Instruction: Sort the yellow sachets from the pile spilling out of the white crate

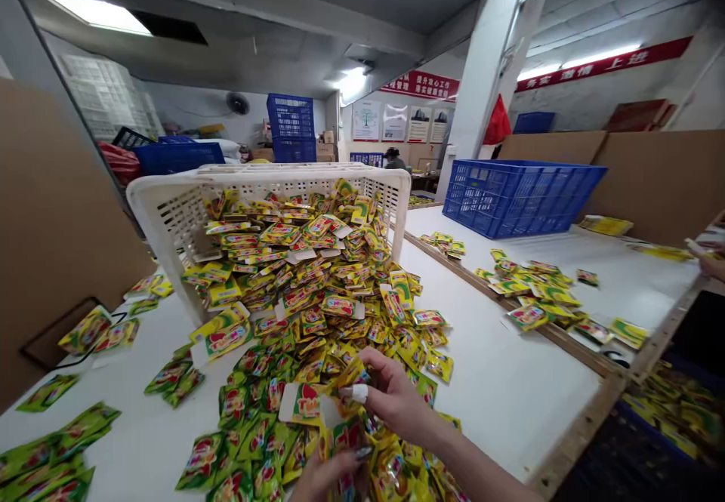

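Note:
My right hand (399,404), with white tape round the thumb, pinches a small yellow sachet (352,374) between thumb and fingers. Below it my left hand (325,478) is closed around a small open box (334,419), its pale flap standing up; the lower part blurs and is partly covered by the fingers. Beside them another printed yellow box (303,402) lies with a white flap showing. Both hands are over a pile of yellow sachets (396,472) and green sachets (249,441) on the white table (481,389).
A white plastic crate (266,174) lies on its side, spilling many small boxes (294,260) toward me. Green sachets (57,449) lie at left. Beyond a wooden rail (470,283) are more packets (538,283) and a blue crate (515,196). A person's hand (714,260) shows at far right.

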### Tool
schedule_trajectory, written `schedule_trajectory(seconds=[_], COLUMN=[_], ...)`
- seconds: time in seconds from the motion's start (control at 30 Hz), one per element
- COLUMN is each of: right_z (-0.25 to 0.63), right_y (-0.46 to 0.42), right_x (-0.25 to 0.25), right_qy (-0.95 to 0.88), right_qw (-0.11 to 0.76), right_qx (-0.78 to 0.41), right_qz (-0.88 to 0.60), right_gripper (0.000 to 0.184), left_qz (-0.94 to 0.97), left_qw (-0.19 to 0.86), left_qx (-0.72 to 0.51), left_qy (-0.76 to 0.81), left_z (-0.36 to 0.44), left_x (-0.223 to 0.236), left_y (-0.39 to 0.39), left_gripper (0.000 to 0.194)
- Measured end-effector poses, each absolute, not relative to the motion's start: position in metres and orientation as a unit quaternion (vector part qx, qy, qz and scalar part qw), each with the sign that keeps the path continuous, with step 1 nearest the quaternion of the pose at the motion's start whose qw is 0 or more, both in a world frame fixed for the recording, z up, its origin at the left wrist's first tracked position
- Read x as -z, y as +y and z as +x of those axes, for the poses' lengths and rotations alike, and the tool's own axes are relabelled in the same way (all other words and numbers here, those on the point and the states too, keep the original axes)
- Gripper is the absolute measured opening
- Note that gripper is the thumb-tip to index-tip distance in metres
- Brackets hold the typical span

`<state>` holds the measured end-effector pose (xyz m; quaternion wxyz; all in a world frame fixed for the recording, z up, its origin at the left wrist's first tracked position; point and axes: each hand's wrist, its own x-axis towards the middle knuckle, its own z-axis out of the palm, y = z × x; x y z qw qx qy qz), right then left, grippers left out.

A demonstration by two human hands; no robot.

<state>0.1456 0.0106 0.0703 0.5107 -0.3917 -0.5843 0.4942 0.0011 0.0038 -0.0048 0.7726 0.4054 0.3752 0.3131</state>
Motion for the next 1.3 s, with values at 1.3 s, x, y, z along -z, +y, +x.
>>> schedule_trajectory(seconds=[1.3], right_z=[0.331], right_y=[-0.016], right_x=[-0.097], right_qy=[-0.578], right_qw=[0.282], right_qx=[0.177], right_qz=[-0.745], right_gripper=[0.031], left_qz=[0.695], left_qw=[0.305], left_qx=[-0.361], left_qy=[0.541], left_z=[-0.058], left_x=[-0.024], left_y=[0.032], left_gripper=[0.024])
